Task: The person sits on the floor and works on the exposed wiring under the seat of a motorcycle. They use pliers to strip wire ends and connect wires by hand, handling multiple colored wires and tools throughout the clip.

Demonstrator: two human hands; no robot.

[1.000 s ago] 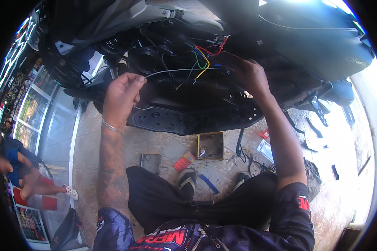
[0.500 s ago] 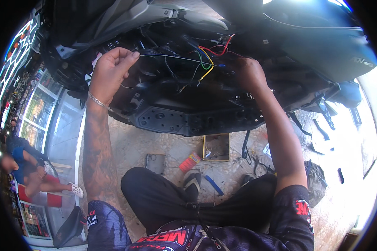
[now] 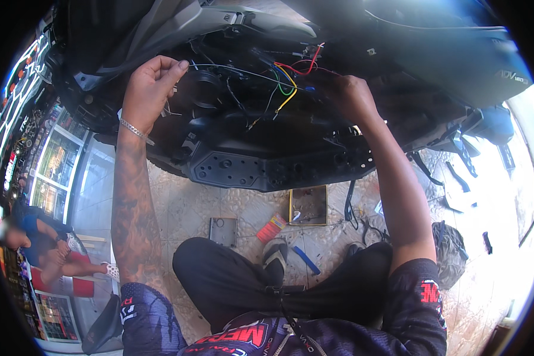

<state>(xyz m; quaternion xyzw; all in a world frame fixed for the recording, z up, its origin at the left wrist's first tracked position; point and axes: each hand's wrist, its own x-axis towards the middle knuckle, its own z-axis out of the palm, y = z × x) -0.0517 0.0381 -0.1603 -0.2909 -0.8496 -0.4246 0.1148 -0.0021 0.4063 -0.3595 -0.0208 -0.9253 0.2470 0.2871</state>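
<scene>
A thin grey wire (image 3: 234, 69) stretches across the opened side of a scooter (image 3: 225, 169). My left hand (image 3: 151, 89) pinches its left end between thumb and fingertips. Further right, my right hand (image 3: 353, 98) is closed, its fingertips lost in dark shadow; what they grip cannot be made out. Beside those fingers shows a small blue piece (image 3: 310, 89) where the wire ends. Between the hands hang a red wire (image 3: 305, 72), a yellow wire (image 3: 288, 101) and a green wire (image 3: 288, 92), loose from the frame.
On the tiled floor below lie an open box (image 3: 308, 222), a grey tray (image 3: 223, 244), a red packet (image 3: 271, 228) and a blue strip (image 3: 306, 260). A dark bag (image 3: 449, 261) rests at right. Another person (image 3: 44, 243) sits at far left.
My left hand has shifted slightly left and up, the wire still in its pinch. The whole view has moved a little; my right hand stays by the blue piece.
</scene>
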